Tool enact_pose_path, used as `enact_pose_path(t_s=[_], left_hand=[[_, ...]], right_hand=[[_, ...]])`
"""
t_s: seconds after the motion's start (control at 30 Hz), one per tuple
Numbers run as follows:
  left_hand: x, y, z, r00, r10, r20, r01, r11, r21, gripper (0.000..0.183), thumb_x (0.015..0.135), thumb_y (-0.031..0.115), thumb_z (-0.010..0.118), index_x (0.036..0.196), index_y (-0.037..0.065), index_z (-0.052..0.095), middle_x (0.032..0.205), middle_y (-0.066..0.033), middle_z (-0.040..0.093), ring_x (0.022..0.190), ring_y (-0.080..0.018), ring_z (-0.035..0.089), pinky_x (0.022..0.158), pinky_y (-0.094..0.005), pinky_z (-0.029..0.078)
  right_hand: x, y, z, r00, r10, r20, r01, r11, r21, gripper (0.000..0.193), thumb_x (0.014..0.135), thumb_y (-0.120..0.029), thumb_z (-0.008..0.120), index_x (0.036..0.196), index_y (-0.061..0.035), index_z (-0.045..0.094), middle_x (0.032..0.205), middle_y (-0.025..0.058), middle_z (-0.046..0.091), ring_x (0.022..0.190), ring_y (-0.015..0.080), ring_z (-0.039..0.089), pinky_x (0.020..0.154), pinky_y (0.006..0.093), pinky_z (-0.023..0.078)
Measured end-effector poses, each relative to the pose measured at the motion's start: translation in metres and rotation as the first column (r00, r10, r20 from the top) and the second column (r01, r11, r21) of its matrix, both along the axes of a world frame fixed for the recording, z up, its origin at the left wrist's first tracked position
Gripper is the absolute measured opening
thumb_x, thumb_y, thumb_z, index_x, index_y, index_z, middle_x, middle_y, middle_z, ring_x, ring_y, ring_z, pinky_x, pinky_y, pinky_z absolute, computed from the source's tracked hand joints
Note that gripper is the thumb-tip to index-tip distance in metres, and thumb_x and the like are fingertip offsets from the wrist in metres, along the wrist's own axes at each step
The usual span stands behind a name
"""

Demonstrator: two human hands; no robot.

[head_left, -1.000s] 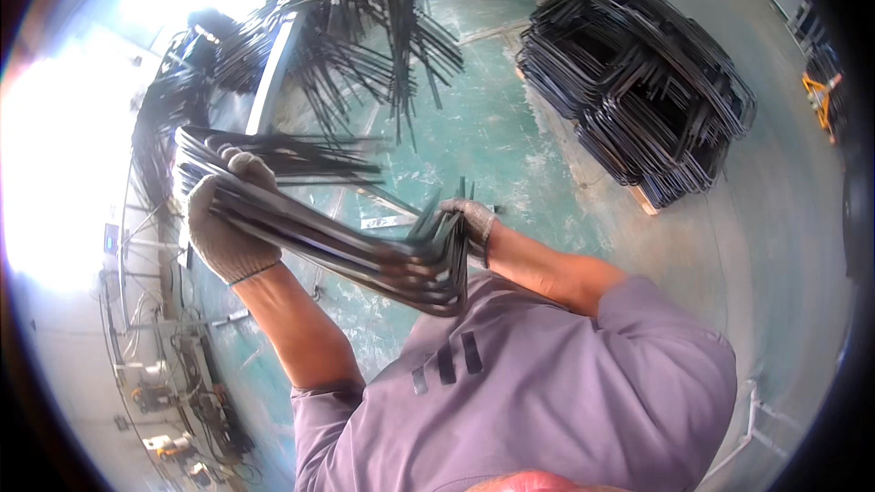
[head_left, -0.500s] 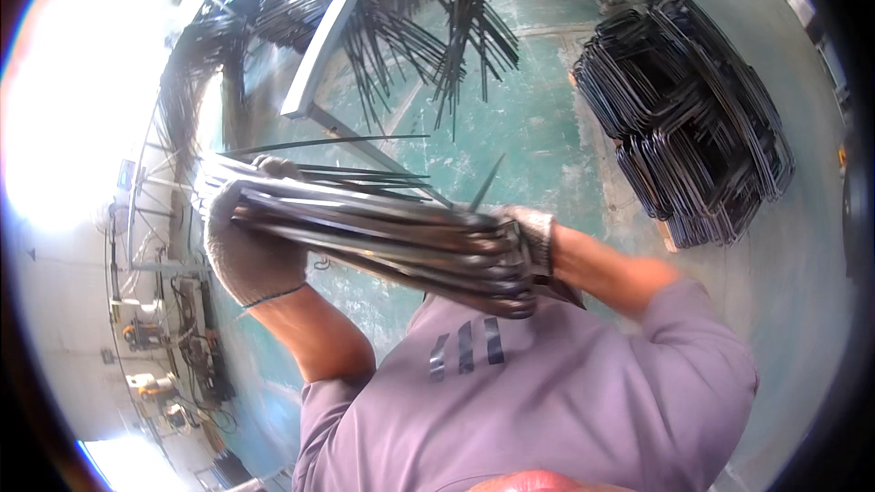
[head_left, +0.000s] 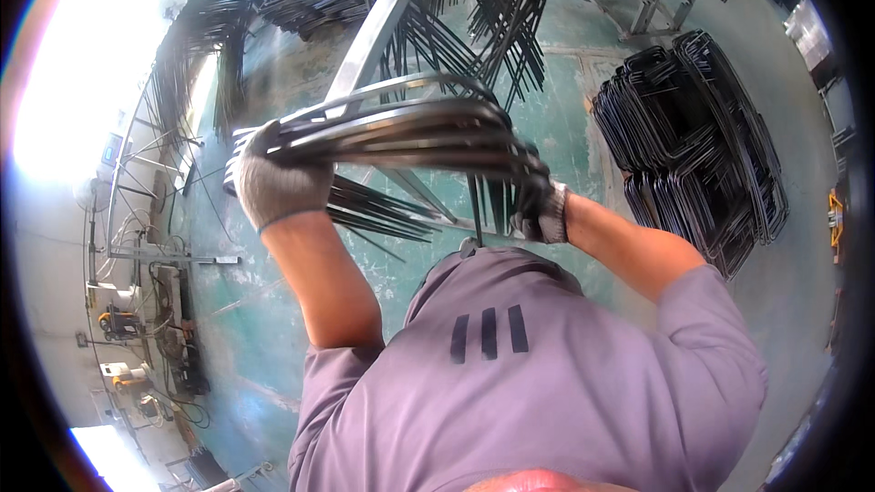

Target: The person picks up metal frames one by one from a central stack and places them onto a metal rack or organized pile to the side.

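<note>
Gripping a bundle of bent dark steel rods (head_left: 410, 132) at chest height, a worker in a grey shirt (head_left: 529, 383) stands over a green-painted concrete floor (head_left: 273, 328) crowded with metalwork. A tall stack of finished rectangular rod frames (head_left: 702, 146) lies on the floor to the right, well apart from the hands. Beyond the bundle, more bent rods hang over a pale steel rack (head_left: 374, 27), whose beam runs directly behind the load and partly merges with it. Loose rods and cables line the left wall, where small machines (head_left: 123, 323) sit near a bright doorway. A small yellow object (head_left: 835, 219) shows at the far right edge; its markings are too small to make out. The left hand (head_left: 273, 187), in a grey knit glove, is clenched around the bundle's left end. The right hand (head_left: 540, 205), also gloved, closes around the right end, fingers wrapped over the rods.
</note>
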State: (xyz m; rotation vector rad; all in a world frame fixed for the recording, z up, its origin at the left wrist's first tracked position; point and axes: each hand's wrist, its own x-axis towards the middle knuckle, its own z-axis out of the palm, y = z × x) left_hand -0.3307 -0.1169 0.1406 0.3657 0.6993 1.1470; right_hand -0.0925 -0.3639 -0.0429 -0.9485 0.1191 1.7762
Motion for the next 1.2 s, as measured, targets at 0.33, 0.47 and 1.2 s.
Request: enact_pose_path(t_s=[0.33,0.47,1.2], left_hand=[[0.159,0.178,-0.039,0.415,0.034,-0.909,0.514,0.815,0.265,0.046,0.087,0.025,0.084,0.127,0.002,0.080,0.114,-0.0142,0.084,0.104,-0.0285,0.081,0.099,-0.0420,0.063],[0.297,0.195,-0.037,0.715,-0.508,-0.481,0.456,0.860,-0.230,0.039,0.112,0.024,0.050,0.138,0.006,0.073,0.144,-0.0152,0.077,0.132,-0.0349,0.071,0.119,-0.0511,0.054],[0.376,-0.019,-0.176,0.565,-0.380,-0.732,0.784,0.523,0.333,0.017,0.104,0.009,0.069,0.110,-0.003,0.081,0.104,-0.0092,0.080,0.097,-0.0196,0.074,0.085,-0.0356,0.062]], right_hand=[[0.025,0.052,-0.032,0.790,-0.584,0.187,0.607,0.788,-0.101,0.025,0.109,-0.034,0.070,0.104,-0.0096,0.070,0.079,0.0068,0.068,0.061,0.0210,0.063,0.057,0.0384,0.054],[0.002,-0.064,-0.123,0.585,-0.757,0.292,0.810,0.530,-0.250,0.023,0.106,-0.028,0.074,0.094,-0.0089,0.069,0.073,0.0037,0.063,0.058,0.0184,0.058,0.057,0.0395,0.052],[0.083,-0.531,-0.216,0.350,-0.687,0.637,0.928,0.165,-0.333,0.024,0.108,-0.031,0.071,0.101,-0.0076,0.069,0.079,0.0053,0.067,0.067,0.0207,0.066,0.061,0.0402,0.057]])
